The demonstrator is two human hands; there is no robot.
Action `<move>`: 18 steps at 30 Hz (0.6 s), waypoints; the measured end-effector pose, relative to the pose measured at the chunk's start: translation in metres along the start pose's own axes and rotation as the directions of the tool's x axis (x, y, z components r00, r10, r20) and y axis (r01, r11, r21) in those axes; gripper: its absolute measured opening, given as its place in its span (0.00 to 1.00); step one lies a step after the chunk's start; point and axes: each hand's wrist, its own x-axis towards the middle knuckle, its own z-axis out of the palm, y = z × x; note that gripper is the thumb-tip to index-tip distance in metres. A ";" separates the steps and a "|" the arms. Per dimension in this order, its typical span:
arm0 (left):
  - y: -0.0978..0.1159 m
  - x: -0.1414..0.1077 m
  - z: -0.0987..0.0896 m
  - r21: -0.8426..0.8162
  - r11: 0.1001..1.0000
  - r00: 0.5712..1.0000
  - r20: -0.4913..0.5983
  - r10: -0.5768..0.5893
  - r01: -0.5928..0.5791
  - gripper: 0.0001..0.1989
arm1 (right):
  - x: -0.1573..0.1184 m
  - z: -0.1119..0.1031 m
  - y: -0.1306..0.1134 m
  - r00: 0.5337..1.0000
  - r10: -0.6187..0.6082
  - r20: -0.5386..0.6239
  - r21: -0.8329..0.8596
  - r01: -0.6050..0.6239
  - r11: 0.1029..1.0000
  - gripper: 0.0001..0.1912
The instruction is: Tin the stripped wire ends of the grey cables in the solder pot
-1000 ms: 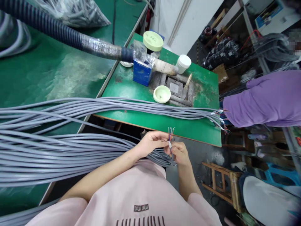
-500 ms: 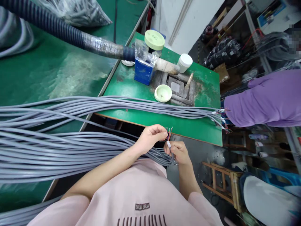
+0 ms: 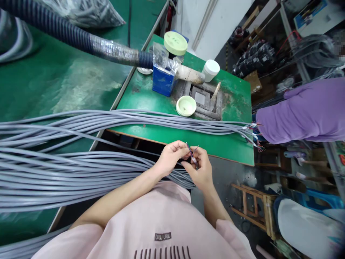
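Note:
Close in front of my body, both hands meet at the end of one grey cable [image 3: 194, 160], where thin coloured wires fan out above a white band. My left hand [image 3: 172, 157] pinches some of these wires between thumb and fingers. Closed round the cable end from the other side is my right hand [image 3: 200, 168], its fingers up among the wires. A thick bundle of grey cables [image 3: 107, 180] runs in from the left, below and behind my hands. Another bundle of grey cables [image 3: 167, 121] lies across the green bench [image 3: 151, 133], stripped ends at its right.
A solder pot [image 3: 199, 98] is set in the bench, with a pale green lid [image 3: 186, 105], a white jar [image 3: 210, 71] and a blue box [image 3: 163, 81] around it. A ribbed hose [image 3: 67, 39] crosses above. At right are a person in purple [image 3: 302, 111] and a wooden stool [image 3: 254, 205].
My right hand has moved up from lower on the cable to the fanned wires, closer to my left hand. The wires have tilted and spread between the fingers.

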 end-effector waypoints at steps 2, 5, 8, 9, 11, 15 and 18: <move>0.001 0.000 0.001 -0.022 0.999 1.000 0.004 -0.023 0.023 0.11 | 0.002 0.006 0.002 0.993 -0.069 -0.091 -0.041 0.065 0.997 0.20; 0.002 -0.002 0.003 -0.044 0.997 0.998 0.031 -0.058 0.059 0.09 | 0.004 0.009 0.005 0.962 -0.214 -0.171 -0.103 0.198 0.975 0.19; 0.001 -0.003 0.005 -0.060 0.995 0.997 0.034 -0.074 0.076 0.09 | 0.005 0.008 0.008 0.923 -0.329 -0.199 -0.223 0.285 0.932 0.19; 0.001 -0.003 0.005 -0.055 0.996 0.997 0.028 -0.070 0.071 0.09 | 0.005 0.008 0.008 0.913 -0.353 -0.205 -0.256 0.298 0.920 0.17; 0.000 -0.003 0.006 -0.029 0.999 0.999 0.011 -0.040 0.040 0.10 | 0.005 0.009 0.010 0.910 -0.354 -0.218 -0.274 0.291 0.917 0.14; -0.003 -0.001 0.002 0.068 0.995 0.997 -0.008 0.076 -0.075 0.09 | 0.010 0.013 0.010 0.937 -0.232 -0.261 -0.171 0.191 0.966 0.12; -0.005 -0.001 -0.003 0.156 0.980 0.992 -0.022 0.124 -0.119 0.08 | 0.014 0.016 0.003 0.948 -0.175 -0.265 -0.125 0.146 0.981 0.08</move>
